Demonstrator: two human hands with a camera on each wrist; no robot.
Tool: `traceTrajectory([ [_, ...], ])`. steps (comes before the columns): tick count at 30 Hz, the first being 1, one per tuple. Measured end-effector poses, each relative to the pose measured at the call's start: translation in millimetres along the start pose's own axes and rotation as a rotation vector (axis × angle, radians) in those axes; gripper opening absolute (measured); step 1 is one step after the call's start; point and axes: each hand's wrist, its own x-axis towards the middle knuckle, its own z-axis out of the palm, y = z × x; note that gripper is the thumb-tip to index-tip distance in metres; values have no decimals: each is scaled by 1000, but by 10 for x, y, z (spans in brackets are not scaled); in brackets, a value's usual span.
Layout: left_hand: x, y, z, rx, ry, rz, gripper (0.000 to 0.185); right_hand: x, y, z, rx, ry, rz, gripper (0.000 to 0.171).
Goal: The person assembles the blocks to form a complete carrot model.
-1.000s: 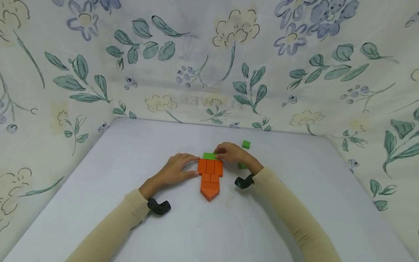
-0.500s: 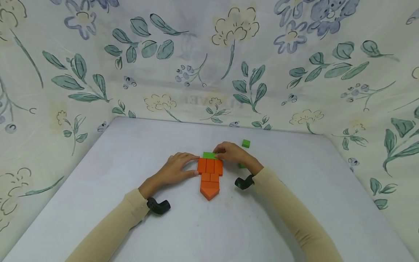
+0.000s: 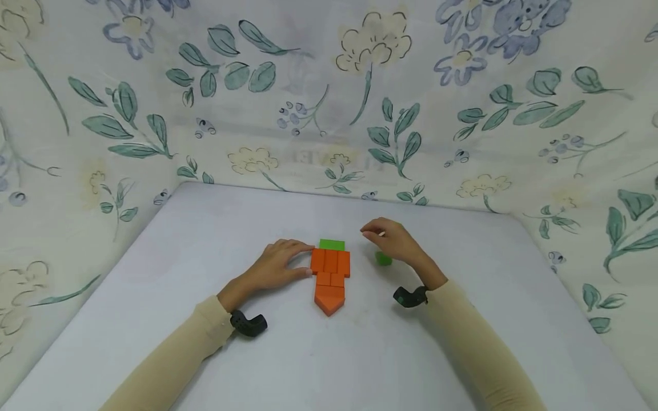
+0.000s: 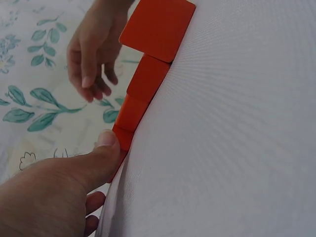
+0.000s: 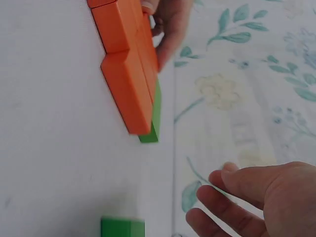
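Note:
On the white table, orange blocks (image 3: 330, 261) lie together in a shape whose pointed end faces me. A flat green block (image 3: 332, 245) sits against their far edge. My left hand (image 3: 277, 266) lies at the left side, its thumb and index finger extended to the side of the orange blocks; the thumb (image 4: 106, 138) touches an orange block in the left wrist view. My right hand (image 3: 392, 237) hovers to the right of the shape, fingers loosely bent, with nothing seen between them. Just below that hand lies a green block (image 3: 383, 258).
The white table (image 3: 288, 365) is bordered at its back and sides by floral fabric (image 3: 308, 85). Black devices are worn on both wrists, such as the left wrist camera (image 3: 249, 324).
My right hand has let go of the flat green block and moved right, over the loose green blocks. The farther green cube is now hidden behind it. The left hand stays put.

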Motion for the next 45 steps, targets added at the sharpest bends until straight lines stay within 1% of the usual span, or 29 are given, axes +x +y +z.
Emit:
traceTrajectory([
  [2,2,-2,-6,7,0,-3,60,-125,87,-69,14,25,15,25],
  [4,7,-11,-11,12,-5,-7,61,-247,187,-126,15,29,35,24],
  [7,11,-13,-20,15,-5,-8,60,-405,334,-183,23,-6,74,23],
  [11,6,-16,-16,10,-6,-19,59,-503,463,-174,47,-52,119,26],
  [14,13,-3,-2,-7,-11,-25,59,-516,463,-119,24,-50,129,33],
  [18,11,10,5,-12,-10,-16,59,-492,366,3,-98,-32,115,43],
  [20,8,20,2,-12,-4,-8,60,-482,330,53,-144,-18,99,41],
  [22,6,31,-3,-14,-2,-10,60,-478,331,82,-158,-7,88,39],
  [25,1,42,-8,-16,3,-6,59,-489,371,73,-126,-12,67,46],
  [28,-4,40,-13,-10,2,-7,59,-502,441,38,-62,-12,79,50],
  [30,-2,36,-17,-3,3,-4,60,-508,484,18,-24,2,95,46],
  [34,19,34,-33,0,1,-4,60,-514,529,0,32,30,93,32],
  [41,34,13,-25,-3,-2,-1,61,-528,501,16,46,86,51,29],
  [45,14,8,1,-16,-5,-14,60,-506,487,38,54,118,12,28],
])
